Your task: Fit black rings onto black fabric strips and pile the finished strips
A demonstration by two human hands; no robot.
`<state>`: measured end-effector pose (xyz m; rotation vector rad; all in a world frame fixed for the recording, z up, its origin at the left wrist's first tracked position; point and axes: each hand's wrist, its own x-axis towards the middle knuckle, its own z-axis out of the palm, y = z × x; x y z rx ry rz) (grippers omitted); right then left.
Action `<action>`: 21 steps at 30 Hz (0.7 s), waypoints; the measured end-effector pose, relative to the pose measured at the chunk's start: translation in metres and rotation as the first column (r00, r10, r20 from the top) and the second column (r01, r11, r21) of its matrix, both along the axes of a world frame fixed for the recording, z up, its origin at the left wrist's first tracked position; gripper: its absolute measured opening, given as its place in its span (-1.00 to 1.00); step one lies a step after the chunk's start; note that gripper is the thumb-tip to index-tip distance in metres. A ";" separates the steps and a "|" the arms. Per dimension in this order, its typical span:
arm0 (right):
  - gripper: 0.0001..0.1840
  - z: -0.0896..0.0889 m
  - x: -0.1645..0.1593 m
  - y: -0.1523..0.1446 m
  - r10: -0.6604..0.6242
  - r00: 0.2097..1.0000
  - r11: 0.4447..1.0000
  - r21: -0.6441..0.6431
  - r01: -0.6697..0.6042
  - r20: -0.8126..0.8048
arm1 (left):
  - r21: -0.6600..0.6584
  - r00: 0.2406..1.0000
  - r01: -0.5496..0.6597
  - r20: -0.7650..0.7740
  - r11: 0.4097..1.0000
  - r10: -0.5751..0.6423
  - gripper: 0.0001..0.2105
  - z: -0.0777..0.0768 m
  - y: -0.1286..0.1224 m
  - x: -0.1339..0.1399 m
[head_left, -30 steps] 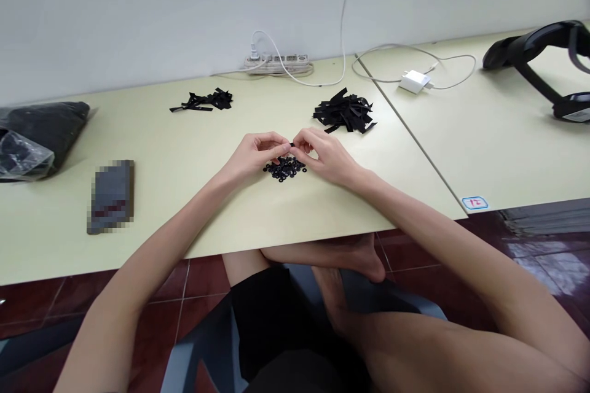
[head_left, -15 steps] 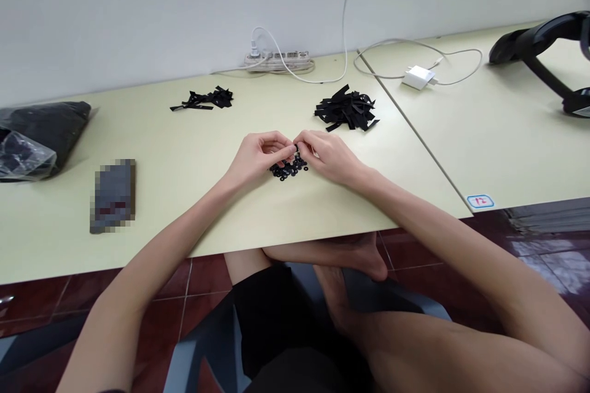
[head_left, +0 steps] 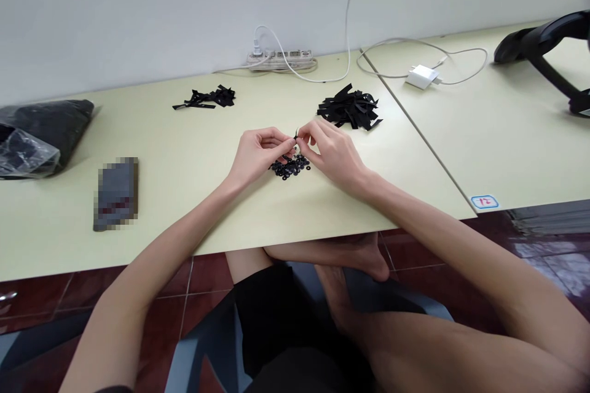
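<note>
Above a pale green-yellow bench (head_left: 258, 218), we see a person's two bare hands meet at the fingertips over a loose pile of small, round black rings (head_left: 291, 167). The left hand (head_left: 258, 150) pinches a small, thin black piece (head_left: 295, 136) between thumb and forefinger, its other fingers loosely curled. The right hand (head_left: 334, 150) bends around from the other side, thumb and forefinger close to the same piece; we cannot tell whether they grip it. Just beyond the right hand lies a large heap of flat black strips (head_left: 350, 108), while a smaller cluster of black strips (head_left: 212, 97) sits farther left, well apart from it. Along the wall we find a white power strip (head_left: 281, 60) and, to its right, a boxy white charger (head_left: 421, 77) with its cable. At far left rests a dark bundle in clear plastic (head_left: 55, 132), near a blurred, dark rectangular object (head_left: 115, 193).
</note>
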<state>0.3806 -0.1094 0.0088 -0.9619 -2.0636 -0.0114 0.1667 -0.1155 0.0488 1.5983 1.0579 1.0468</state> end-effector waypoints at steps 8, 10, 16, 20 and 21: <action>-0.81 -0.003 -0.002 0.000 -0.024 0.997 0.999 0.048 0.021 0.070 | -0.013 0.999 0.051 -0.006 0.999 -0.051 -0.60 -0.003 0.000 -0.001; -0.78 -0.004 -0.002 0.000 -0.017 0.996 0.998 0.054 0.013 0.082 | -0.021 0.998 0.067 -0.001 0.998 -0.067 -0.60 -0.003 0.000 0.000; -0.77 -0.004 0.000 0.002 0.023 0.996 0.999 -0.049 -0.019 0.082 | -0.052 0.997 0.076 -0.021 0.996 -0.077 -0.57 -0.004 0.000 0.002; -0.80 -0.001 0.001 0.002 0.047 0.998 0.992 -0.123 -0.041 0.047 | -0.045 0.996 0.078 -0.029 0.996 -0.079 -0.56 -0.006 0.000 0.001; -0.81 0.000 0.002 0.002 0.066 0.997 0.987 -0.146 -0.061 0.027 | -0.040 0.996 0.079 -0.029 0.996 -0.081 -0.57 -0.006 0.000 0.001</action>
